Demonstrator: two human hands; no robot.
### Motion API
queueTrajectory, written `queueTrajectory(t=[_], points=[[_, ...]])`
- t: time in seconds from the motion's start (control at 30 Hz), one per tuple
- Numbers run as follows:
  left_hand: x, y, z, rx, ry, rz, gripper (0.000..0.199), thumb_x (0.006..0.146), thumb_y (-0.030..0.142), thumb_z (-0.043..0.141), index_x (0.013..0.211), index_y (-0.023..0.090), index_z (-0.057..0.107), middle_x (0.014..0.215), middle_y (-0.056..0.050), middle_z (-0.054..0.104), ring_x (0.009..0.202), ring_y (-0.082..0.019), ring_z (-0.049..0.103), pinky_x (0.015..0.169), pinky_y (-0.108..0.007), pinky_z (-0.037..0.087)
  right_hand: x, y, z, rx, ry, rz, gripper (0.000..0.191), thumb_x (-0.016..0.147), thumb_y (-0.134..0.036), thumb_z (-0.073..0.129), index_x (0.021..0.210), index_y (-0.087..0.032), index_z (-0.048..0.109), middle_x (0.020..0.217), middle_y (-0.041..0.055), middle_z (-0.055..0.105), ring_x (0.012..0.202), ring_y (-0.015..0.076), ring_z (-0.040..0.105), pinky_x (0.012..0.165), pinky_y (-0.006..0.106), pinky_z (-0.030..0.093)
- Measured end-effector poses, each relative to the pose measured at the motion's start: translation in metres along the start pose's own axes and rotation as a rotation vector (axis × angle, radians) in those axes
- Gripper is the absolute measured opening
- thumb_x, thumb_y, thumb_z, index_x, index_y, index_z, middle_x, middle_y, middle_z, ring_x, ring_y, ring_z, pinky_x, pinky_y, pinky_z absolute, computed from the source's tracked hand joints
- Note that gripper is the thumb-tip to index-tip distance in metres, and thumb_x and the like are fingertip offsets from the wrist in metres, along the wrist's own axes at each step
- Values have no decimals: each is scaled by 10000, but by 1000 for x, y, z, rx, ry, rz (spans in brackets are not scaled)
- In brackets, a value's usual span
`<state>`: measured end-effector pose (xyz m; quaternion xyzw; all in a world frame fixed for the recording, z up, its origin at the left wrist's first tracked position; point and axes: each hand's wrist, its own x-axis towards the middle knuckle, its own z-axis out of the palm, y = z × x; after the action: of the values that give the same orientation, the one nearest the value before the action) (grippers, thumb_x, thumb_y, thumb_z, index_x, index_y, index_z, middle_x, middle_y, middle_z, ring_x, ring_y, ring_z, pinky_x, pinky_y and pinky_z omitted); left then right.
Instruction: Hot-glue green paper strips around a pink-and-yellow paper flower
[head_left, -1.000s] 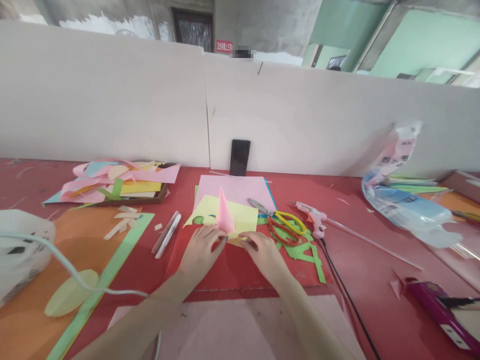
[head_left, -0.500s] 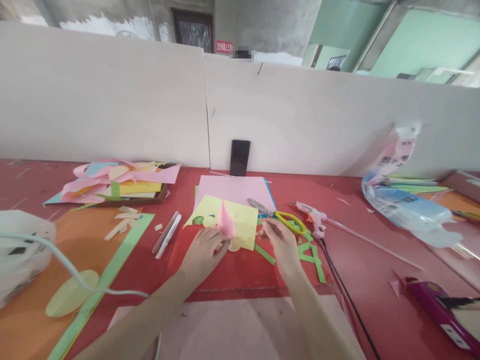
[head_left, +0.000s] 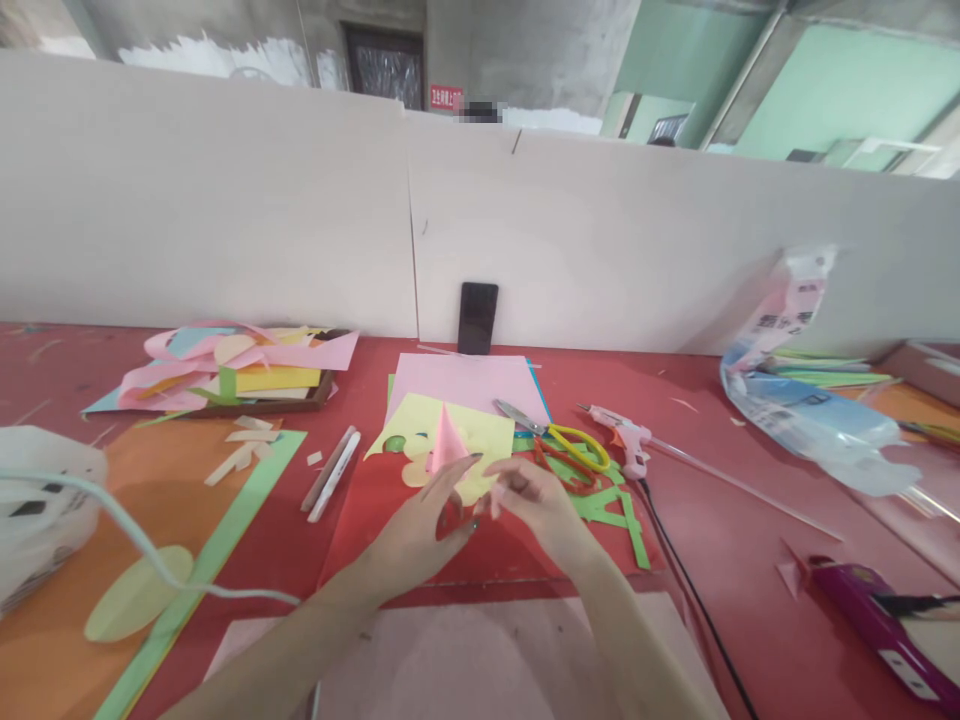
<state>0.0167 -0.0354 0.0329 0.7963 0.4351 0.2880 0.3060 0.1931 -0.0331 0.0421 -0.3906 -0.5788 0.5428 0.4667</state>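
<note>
A pink paper cone [head_left: 448,440] stands point up over a pale yellow sheet [head_left: 491,432] and scalloped yellow cut-outs. My left hand [head_left: 427,515] is just in front of the cone, thumb and fingers spread apart, with nothing seen between them. Close by on the right, my right hand [head_left: 529,500] has its fingertips pinched together; whatever they hold is too small to make out. Scissors with yellow handles [head_left: 581,447] lie beyond my right hand, next to green paper strips [head_left: 611,508]. The red sheet [head_left: 480,560] lies under both hands.
A pink glue gun [head_left: 634,445] with a black cord lies to the right. Two pens [head_left: 335,475] are on the left, near a tray of paper scraps [head_left: 300,400]. A phone [head_left: 478,318] leans on the white partition. A plastic bag [head_left: 817,400] and a purple tool [head_left: 870,610] are far right.
My right hand has moved left, close to my left hand. My left hand has moved slightly right and opened away from the cone. Red strips now show among the green ones.
</note>
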Motion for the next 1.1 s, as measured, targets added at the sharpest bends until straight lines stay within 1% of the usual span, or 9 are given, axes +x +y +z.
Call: queueTrajectory(t=[0.1, 0.27, 0.47, 0.53, 0.67, 0.77, 0.9, 0.97, 1.1], points=[[-1, 5, -1, -78, -125, -9, 385, 791, 248, 503, 1173, 262, 456, 818, 17, 603, 704, -119, 569, 625, -206, 466, -2, 0, 7, 56, -100, 12, 173, 780, -342, 537, 886, -210, 572, 594, -37, 553, 700, 148, 625, 712, 317, 489], [2, -3, 0, -60, -152, -37, 127, 784, 276, 544, 886, 239, 609, 785, 32, 635, 682, -117, 571, 614, -200, 449, -1, 3, 7, 61, -10, -4, 140, 761, -314, 576, 859, -215, 568, 638, -27, 606, 726, 139, 628, 774, 316, 478], [0, -17, 6, 55, -110, 158, 192, 866, 226, 452, 855, 255, 641, 757, 53, 674, 722, -95, 609, 691, -186, 455, -1, 4, 10, -57, 90, -13, 133, 744, -326, 597, 792, -202, 600, 823, 32, 650, 817, 164, 620, 778, 299, 475], [-2, -20, 7, 141, -62, 292, 211, 880, 226, 428, 882, 241, 639, 789, 31, 681, 721, -103, 616, 664, -196, 464, -1, 6, 11, -80, 93, -8, 153, 770, -340, 564, 824, -202, 602, 816, 33, 642, 814, 163, 617, 775, 300, 473], [-5, -23, 7, 165, 159, 521, 230, 877, 180, 434, 1050, 212, 582, 824, -2, 682, 670, -88, 619, 591, -176, 470, 0, 11, 13, -66, 7, 15, 192, 814, -353, 498, 899, -217, 603, 745, 4, 587, 733, 132, 599, 693, 264, 474], [-6, -21, 5, 170, 272, 591, 291, 852, 127, 468, 1125, 207, 529, 791, 8, 678, 645, -82, 608, 572, -174, 472, 1, 12, 15, 25, -63, 45, 209, 825, -364, 471, 910, -228, 605, 739, -14, 532, 646, 107, 580, 629, 256, 474], [-6, -19, 4, 218, 279, 617, 334, 837, 96, 477, 1150, 211, 503, 792, 8, 671, 655, -92, 600, 583, -199, 483, 3, 13, 16, 107, -87, 80, 203, 810, -368, 482, 891, -216, 590, 697, -32, 516, 496, 83, 541, 521, 250, 458], [-5, -19, 3, 236, 320, 620, 311, 825, 100, 499, 1116, 207, 521, 860, -13, 664, 750, -110, 612, 665, -219, 503, 4, 15, 12, 14, -23, 73, 185, 799, -345, 498, 876, -202, 586, 644, -40, 530, 457, 75, 518, 506, 236, 438], [-5, -20, 0, 249, 587, 477, 266, 796, 115, 538, 1041, 218, 540, 972, -53, 598, 927, -162, 575, 818, -293, 490, 5, 21, -4, -297, 276, 49, 180, 764, -331, 529, 856, -185, 579, 626, -18, 581, 468, 91, 510, 501, 230, 417]])
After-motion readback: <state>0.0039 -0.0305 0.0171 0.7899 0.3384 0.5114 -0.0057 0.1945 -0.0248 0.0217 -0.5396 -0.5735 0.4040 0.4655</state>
